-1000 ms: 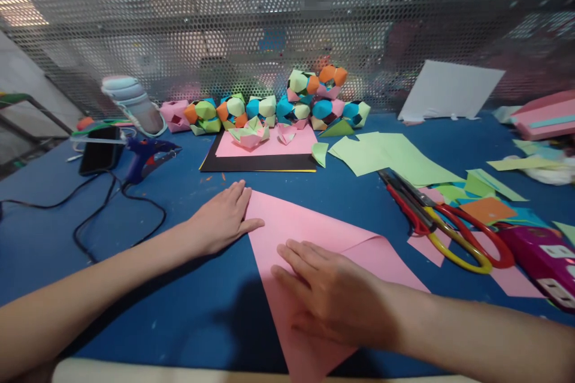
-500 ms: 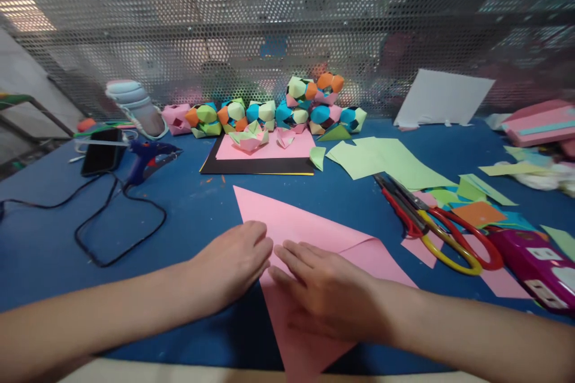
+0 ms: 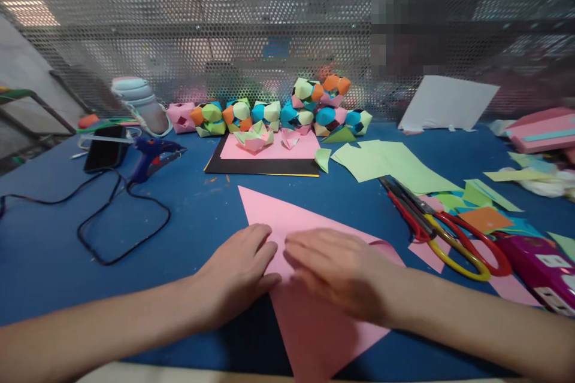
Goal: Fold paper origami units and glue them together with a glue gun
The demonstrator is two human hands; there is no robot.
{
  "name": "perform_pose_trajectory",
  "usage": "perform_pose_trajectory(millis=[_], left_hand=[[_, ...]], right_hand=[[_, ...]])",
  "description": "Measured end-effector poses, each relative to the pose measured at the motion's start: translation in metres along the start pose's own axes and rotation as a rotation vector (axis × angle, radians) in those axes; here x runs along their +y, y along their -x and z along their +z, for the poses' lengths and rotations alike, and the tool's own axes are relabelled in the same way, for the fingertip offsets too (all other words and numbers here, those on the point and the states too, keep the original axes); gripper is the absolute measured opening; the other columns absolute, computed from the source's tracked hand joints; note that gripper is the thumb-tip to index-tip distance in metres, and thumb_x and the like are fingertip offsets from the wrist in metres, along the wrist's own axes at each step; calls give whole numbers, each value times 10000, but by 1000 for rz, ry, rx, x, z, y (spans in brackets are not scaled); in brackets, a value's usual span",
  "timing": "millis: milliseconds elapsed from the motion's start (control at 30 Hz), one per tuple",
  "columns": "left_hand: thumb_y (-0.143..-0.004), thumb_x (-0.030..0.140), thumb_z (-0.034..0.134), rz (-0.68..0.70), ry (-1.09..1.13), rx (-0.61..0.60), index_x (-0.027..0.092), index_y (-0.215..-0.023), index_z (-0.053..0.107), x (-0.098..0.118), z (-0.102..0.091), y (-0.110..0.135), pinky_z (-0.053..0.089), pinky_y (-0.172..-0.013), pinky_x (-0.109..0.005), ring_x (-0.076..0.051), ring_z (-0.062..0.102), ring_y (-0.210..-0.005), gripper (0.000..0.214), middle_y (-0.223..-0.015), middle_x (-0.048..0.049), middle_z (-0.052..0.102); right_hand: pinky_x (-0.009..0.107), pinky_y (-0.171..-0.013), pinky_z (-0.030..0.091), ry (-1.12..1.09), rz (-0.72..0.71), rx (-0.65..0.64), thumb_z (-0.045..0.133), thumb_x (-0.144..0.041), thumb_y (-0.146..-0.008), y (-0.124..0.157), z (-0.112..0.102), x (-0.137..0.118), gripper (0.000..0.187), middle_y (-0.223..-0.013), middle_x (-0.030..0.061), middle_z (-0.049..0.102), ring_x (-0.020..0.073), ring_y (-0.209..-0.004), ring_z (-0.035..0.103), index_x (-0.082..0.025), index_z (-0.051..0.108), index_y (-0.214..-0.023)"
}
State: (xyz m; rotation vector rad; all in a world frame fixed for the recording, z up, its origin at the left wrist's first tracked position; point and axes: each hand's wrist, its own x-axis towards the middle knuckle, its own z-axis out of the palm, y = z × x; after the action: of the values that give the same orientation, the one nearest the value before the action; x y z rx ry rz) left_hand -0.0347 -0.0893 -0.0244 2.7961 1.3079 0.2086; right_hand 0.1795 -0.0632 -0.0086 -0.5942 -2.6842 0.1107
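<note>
Across the blue tabletop [image 3: 197,197], handling a folded pink sheet [image 3: 309,335] at the front edge, left of scissors [image 3: 451,242].
Bending fingers of the left hand [image 3: 242,263] onto the sheet's left edge, cannot tell whether pinching; stretching fingers of the right hand [image 3: 348,269] across its middle, unclenched, gripping nothing.

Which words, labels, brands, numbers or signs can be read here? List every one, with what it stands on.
None can be read.
Magenta object at the right edge: white marks, perhaps lettering, too blurred to read.
Pink sheet in the middle and white board at the back: no writing visible.
</note>
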Motion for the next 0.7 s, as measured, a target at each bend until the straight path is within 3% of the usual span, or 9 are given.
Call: perform_pose_trajectory(millis=[100, 200, 300, 400, 500, 700], left_hand=[[-818, 270, 601, -13, 16, -17, 122, -947, 574, 0, 0, -1, 509, -790, -438, -275, 548, -942, 198, -1065, -154, 574], [-816, 274, 610, -38, 17, -51, 134, -1037, 563, 0, 0, 0, 508, -817, -436, -270, 558, -965, 266, -1074, -137, 587], [-808, 283, 621, -45, -10, -57, 127, -1051, 563, 0, 1, 1, 514, -815, -431, -275, 568, -972, 294, -1082, -141, 592], [-794, 270, 634, -18, -34, -35, 116, -1012, 576, -1, 1, 1, 523, -805, -424, -281, 577, -968, 273, -1097, -155, 592], [-788, 247, 630, 6, -64, 4, 114, -1021, 578, -2, 2, 2, 527, -819, -427, -288, 581, -993, 274, -1152, -177, 581], [-789, 225, 589, 21, -69, 23, 134, -964, 589, -4, 3, 2, 540, -780, -416, -280, 611, -941, 197, -1135, -177, 596]], right_hand=[[393, -906, 481, 11, 73, 23, 367, -151, -918, -38, -1, 7, 279, -1132, 142, 637, 230, -1055, 582, -108, 596, -1070], [367, -829, 488, -46, 22, -197, 380, -144, -902, -77, 7, 17, 214, -1052, 132, 642, 216, -941, 593, -109, 576, -980], [367, -845, 466, -43, -5, -292, 370, -156, -912, -96, 17, 28, 199, -1015, 132, 639, 207, -917, 589, -110, 563, -935], [401, -978, 407, -44, -46, -264, 303, -162, -944, -88, 26, 38, 283, -1213, 153, 583, 218, -1117, 540, -87, 543, -1074], [437, -1086, 308, -6, -38, -252, 267, -192, -970, -64, 30, 43, 377, -1401, 162, 454, 225, -1321, 382, -62, 470, -1261], [465, -1149, 199, 52, 67, -359, 303, -346, -974, -6, 11, 45, 535, -1492, 167, 316, 234, -1404, 240, -33, 342, -1407]])
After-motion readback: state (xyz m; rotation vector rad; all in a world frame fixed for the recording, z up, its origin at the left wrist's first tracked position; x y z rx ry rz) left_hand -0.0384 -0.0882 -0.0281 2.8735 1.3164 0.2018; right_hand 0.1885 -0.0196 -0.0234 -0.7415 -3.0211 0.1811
